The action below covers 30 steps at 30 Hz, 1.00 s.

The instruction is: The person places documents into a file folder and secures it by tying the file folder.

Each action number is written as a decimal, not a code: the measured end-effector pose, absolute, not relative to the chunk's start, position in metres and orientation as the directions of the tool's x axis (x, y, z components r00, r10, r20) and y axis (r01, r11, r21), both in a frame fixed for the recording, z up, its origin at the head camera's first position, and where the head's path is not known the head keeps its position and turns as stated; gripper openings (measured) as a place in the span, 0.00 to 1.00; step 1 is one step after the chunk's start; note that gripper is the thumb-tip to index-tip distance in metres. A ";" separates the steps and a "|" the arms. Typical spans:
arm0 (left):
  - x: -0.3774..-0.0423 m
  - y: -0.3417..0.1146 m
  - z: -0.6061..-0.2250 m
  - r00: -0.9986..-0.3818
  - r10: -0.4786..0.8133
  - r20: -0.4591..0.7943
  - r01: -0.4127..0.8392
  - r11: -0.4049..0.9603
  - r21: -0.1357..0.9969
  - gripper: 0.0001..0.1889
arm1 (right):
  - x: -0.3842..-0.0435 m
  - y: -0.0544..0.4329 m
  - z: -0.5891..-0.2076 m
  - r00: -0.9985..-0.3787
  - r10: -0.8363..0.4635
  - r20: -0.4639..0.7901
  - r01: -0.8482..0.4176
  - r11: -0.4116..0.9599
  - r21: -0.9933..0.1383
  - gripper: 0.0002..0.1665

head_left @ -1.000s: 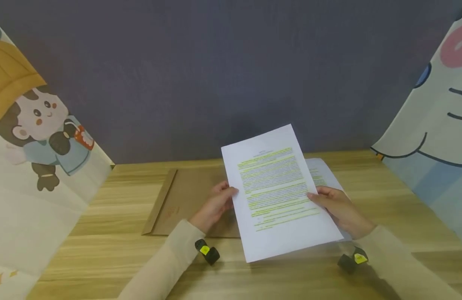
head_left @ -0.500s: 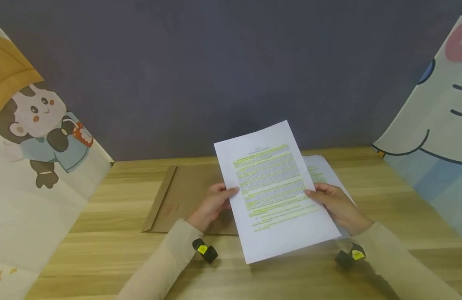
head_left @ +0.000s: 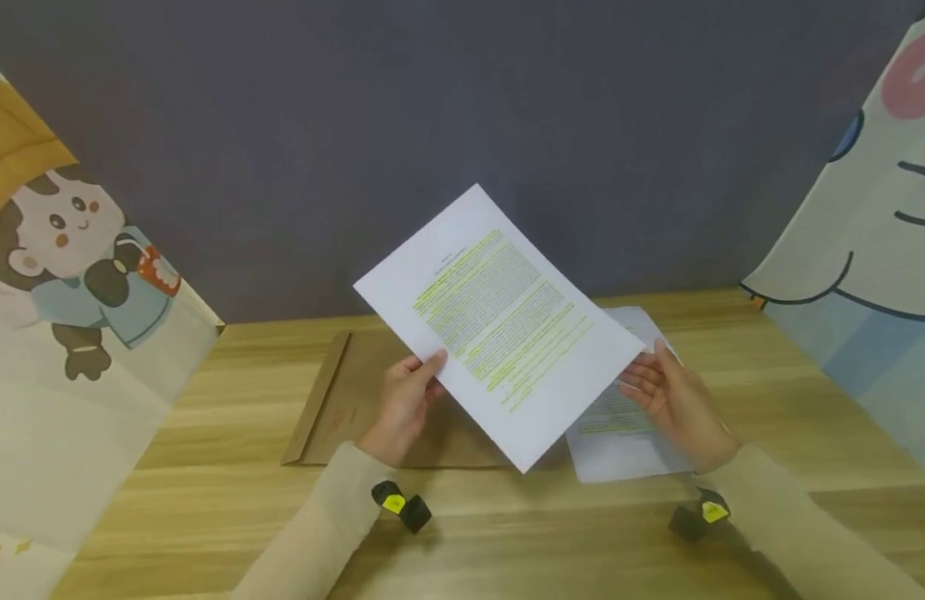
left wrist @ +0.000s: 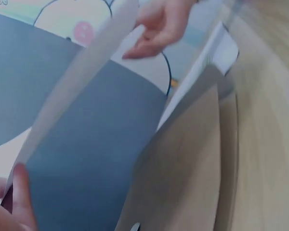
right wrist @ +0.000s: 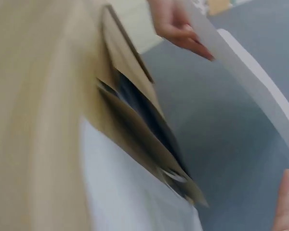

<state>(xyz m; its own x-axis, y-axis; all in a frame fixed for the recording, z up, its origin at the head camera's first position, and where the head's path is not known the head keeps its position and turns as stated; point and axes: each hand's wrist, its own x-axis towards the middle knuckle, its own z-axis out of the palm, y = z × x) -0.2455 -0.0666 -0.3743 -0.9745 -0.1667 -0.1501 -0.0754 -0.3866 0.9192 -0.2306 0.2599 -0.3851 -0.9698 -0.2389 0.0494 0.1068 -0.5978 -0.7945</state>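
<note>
A white printed sheet of paper (head_left: 500, 325) with yellow-highlighted lines is held up, tilted, above the table. My left hand (head_left: 402, 408) pinches its left edge, thumb on the printed face. By the sheet's right corner is my right hand (head_left: 680, 408), its fingers loosely extended; in the right wrist view its fingertip (right wrist: 285, 207) stands apart from the paper. A brown kraft file envelope (head_left: 365, 400) lies on the table behind the left hand, partly hidden by the sheet. Other highlighted paper (head_left: 635, 458) lies on the table below the right hand.
The wooden table (head_left: 207, 500) meets a dark grey panel (head_left: 462, 108) at the back. Cartoon-printed walls stand at the left (head_left: 27, 433) and right (head_left: 822, 258). In the right wrist view, the envelope's mouth (right wrist: 144, 115) gapes, dark inside.
The held sheet has turned counterclockwise and moved up and left. My right hand has let go of its right edge and opened. More of the paper on the table now shows.
</note>
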 end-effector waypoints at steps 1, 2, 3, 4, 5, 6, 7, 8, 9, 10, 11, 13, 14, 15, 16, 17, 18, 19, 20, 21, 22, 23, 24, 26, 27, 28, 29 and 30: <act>-0.245 -0.065 -0.374 -0.972 -0.185 -0.147 -0.062 -0.401 0.914 0.12 | -0.229 0.255 -0.386 -0.971 -0.229 0.064 0.094 -0.616 -0.782 0.18; -0.244 -0.063 -0.374 -0.970 -0.201 -0.140 -0.045 -0.415 0.909 0.12 | -0.226 0.250 -0.387 -0.973 -0.216 0.077 0.076 -0.618 -0.782 0.18; -0.243 -0.061 -0.374 -0.966 -0.218 -0.136 -0.030 -0.431 0.902 0.12 | -0.224 0.244 -0.387 -0.976 -0.202 0.085 0.058 -0.610 -0.790 0.18; -0.242 -0.059 -0.375 -0.964 -0.234 -0.129 -0.012 -0.445 0.895 0.12 | -0.221 0.237 -0.388 -0.978 -0.191 0.090 0.041 -0.589 -0.807 0.17; -0.242 -0.056 -0.376 -0.960 -0.252 -0.124 0.005 -0.457 0.889 0.12 | -0.218 0.230 -0.389 -0.980 -0.181 0.084 0.032 -0.555 -0.831 0.16; -0.241 -0.054 -0.376 -0.956 -0.269 -0.120 0.020 -0.467 0.884 0.12 | -0.216 0.224 -0.390 -0.982 -0.175 0.068 0.035 -0.526 -0.850 0.15; -0.240 -0.051 -0.377 -0.951 -0.286 -0.115 0.036 -0.476 0.879 0.12 | -0.214 0.218 -0.390 -0.984 -0.169 0.049 0.042 -0.495 -0.868 0.14; -0.239 -0.048 -0.377 -0.948 -0.299 -0.110 0.051 -0.483 0.874 0.11 | -0.213 0.212 -0.391 -0.987 -0.156 0.022 0.052 -0.454 -0.890 0.13; -0.238 -0.045 -0.378 -0.945 -0.310 -0.105 0.064 -0.490 0.869 0.11 | -0.212 0.206 -0.391 -0.991 -0.137 -0.006 0.062 -0.412 -0.909 0.11; -0.236 -0.042 -0.378 -0.943 -0.317 -0.100 0.075 -0.496 0.865 0.11 | -0.212 0.201 -0.390 -0.993 -0.116 -0.037 0.078 -0.371 -0.925 0.09; -0.235 -0.039 -0.378 -0.942 -0.321 -0.101 0.079 -0.501 0.862 0.10 | -0.212 0.198 -0.389 -0.993 -0.094 -0.068 0.096 -0.339 -0.936 0.08; -0.232 -0.034 -0.377 -0.943 -0.320 -0.095 0.085 -0.506 0.858 0.10 | -0.214 0.192 -0.388 -0.993 -0.050 -0.108 0.118 -0.297 -0.947 0.08; -0.230 -0.032 -0.377 -0.944 -0.315 -0.092 0.085 -0.506 0.859 0.11 | -0.215 0.191 -0.387 -0.992 -0.033 -0.121 0.126 -0.281 -0.952 0.12; -0.229 -0.030 -0.377 -0.947 -0.309 -0.092 0.082 -0.507 0.858 0.11 | -0.216 0.190 -0.386 -0.991 -0.013 -0.131 0.129 -0.270 -0.954 0.16; -0.227 -0.028 -0.377 -0.948 -0.305 -0.091 0.080 -0.504 0.860 0.11 | -0.217 0.189 -0.385 -0.990 -0.002 -0.139 0.135 -0.268 -0.954 0.20; -0.226 -0.026 -0.377 -0.949 -0.301 -0.087 0.079 -0.499 0.863 0.11 | -0.218 0.189 -0.384 -0.990 0.009 -0.138 0.131 -0.260 -0.957 0.24; -0.225 -0.025 -0.377 -0.952 -0.297 -0.079 0.083 -0.494 0.865 0.10 | -0.219 0.189 -0.383 -0.991 0.024 -0.135 0.124 -0.252 -0.960 0.27; -0.224 -0.024 -0.377 -0.954 -0.292 -0.071 0.087 -0.492 0.866 0.11 | -0.220 0.190 -0.383 -0.991 0.038 -0.128 0.115 -0.251 -0.961 0.29; -0.224 -0.022 -0.377 -0.956 -0.288 -0.061 0.091 -0.487 0.868 0.11 | -0.221 0.191 -0.382 -0.992 0.043 -0.117 0.103 -0.252 -0.962 0.30; -0.224 -0.021 -0.378 -0.958 -0.282 -0.052 0.094 -0.481 0.872 0.11 | -0.222 0.192 -0.382 -0.993 0.049 -0.109 0.093 -0.256 -0.962 0.31; -0.223 -0.020 -0.379 -0.960 -0.277 -0.043 0.095 -0.468 0.879 0.11 | -0.223 0.193 -0.381 -0.993 0.057 -0.099 0.081 -0.255 -0.963 0.31; -0.222 -0.019 -0.380 -0.963 -0.268 -0.035 0.093 -0.452 0.887 0.11 | -0.224 0.195 -0.381 -0.994 0.067 -0.090 0.070 -0.254 -0.965 0.31; -0.221 -0.018 -0.381 -0.966 -0.258 -0.028 0.090 -0.435 0.896 0.12 | -0.225 0.197 -0.381 -0.993 0.077 -0.087 0.065 -0.259 -0.964 0.32; -0.219 -0.016 -0.383 -0.973 -0.233 -0.011 0.084 -0.394 0.915 0.13 | -0.227 0.202 -0.382 -0.991 0.098 -0.089 0.061 -0.262 -0.963 0.32; -0.218 -0.016 -0.384 -0.976 -0.217 -0.005 0.079 -0.376 0.923 0.13 | -0.228 0.204 -0.382 -0.989 0.116 -0.096 0.064 -0.254 -0.965 0.31; -0.217 -0.015 -0.385 -0.980 -0.198 0.002 0.074 -0.361 0.930 0.13 | -0.229 0.206 -0.382 -0.986 0.136 -0.098 0.063 -0.242 -0.968 0.29; -0.217 -0.015 -0.386 -0.984 -0.176 0.009 0.071 -0.352 0.933 0.14 | -0.230 0.209 -0.383 -0.984 0.150 -0.099 0.062 -0.235 -0.970 0.27; -0.217 -0.015 -0.387 -0.988 -0.153 0.019 0.072 -0.343 0.937 0.14 | -0.231 0.212 -0.383 -0.981 0.169 -0.100 0.061 -0.224 -0.973 0.25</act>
<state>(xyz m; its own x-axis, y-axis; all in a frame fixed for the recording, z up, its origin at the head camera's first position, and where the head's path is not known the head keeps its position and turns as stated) -0.2169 -0.0146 -0.3866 -0.9880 -0.1533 0.0194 0.0715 -0.3426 0.9368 -0.2313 0.2122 -0.3831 -0.9806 0.1686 -0.0999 0.0605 -0.2243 -0.9726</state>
